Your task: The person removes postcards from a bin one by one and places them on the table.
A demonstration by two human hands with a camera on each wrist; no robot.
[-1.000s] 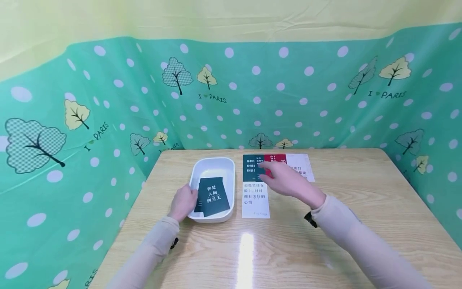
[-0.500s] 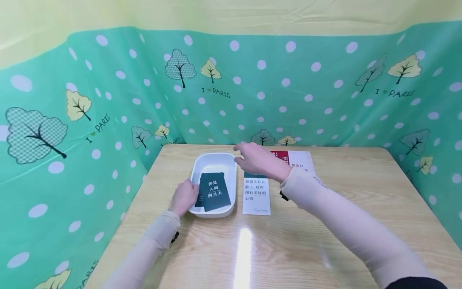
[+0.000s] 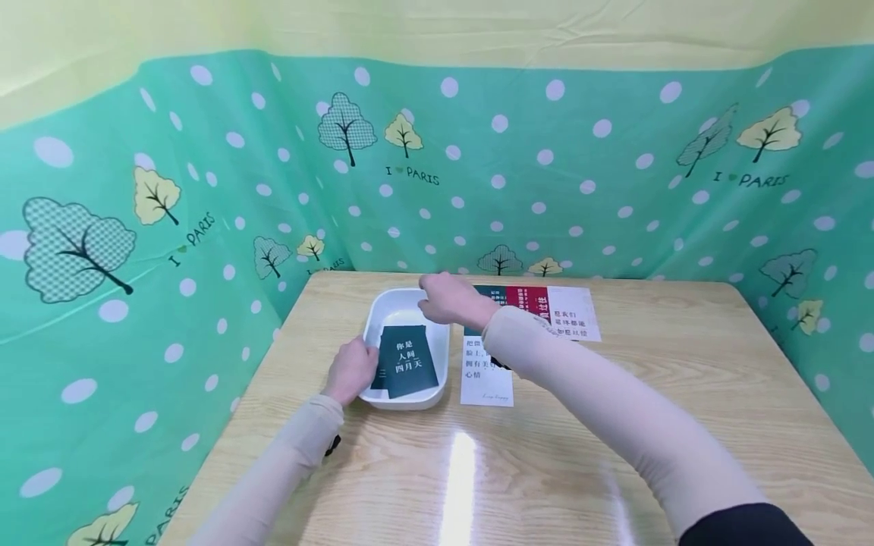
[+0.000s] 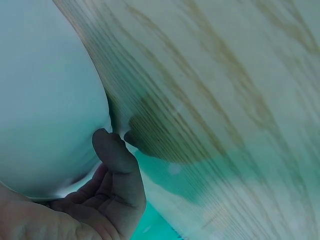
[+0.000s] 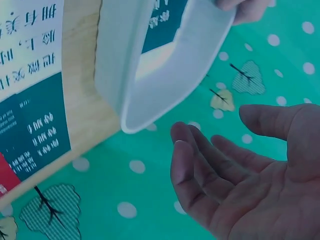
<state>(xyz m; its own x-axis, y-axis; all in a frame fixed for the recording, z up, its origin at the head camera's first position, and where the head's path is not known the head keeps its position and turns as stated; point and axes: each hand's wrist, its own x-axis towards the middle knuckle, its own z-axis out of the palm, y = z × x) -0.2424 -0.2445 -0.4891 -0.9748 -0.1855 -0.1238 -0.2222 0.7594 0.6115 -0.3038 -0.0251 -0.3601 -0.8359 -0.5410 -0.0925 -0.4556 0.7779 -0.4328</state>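
Observation:
At the left of the table sits a white plastic tub [image 3: 403, 404] with dark green printed cards [image 3: 413, 385] lying in it, one overlapping another. My left hand [image 3: 351, 369] grips the tub's left side by the rim; the left wrist view shows its bent fingers [image 4: 120, 155] against the white wall. Over the tub's far right corner hovers my right hand [image 3: 451, 298]. In the right wrist view that hand [image 5: 245, 180] holds nothing, thumb apart from loosely bent fingers, beside the tub's rim [image 5: 131, 127].
Right of the tub, printed cards lie in an L on the wooden table [image 3: 580, 425]: a white card [image 3: 486, 393] in front, dark green cards [image 3: 490, 293], a red card [image 3: 524, 299] and another white card [image 3: 575, 315] behind. A green dotted curtain [image 3: 546, 189] hangs around the table.
My right hand has moved left from above the dark green cards on the table to the tub's far right corner. The left hand keeps its grip on the tub.

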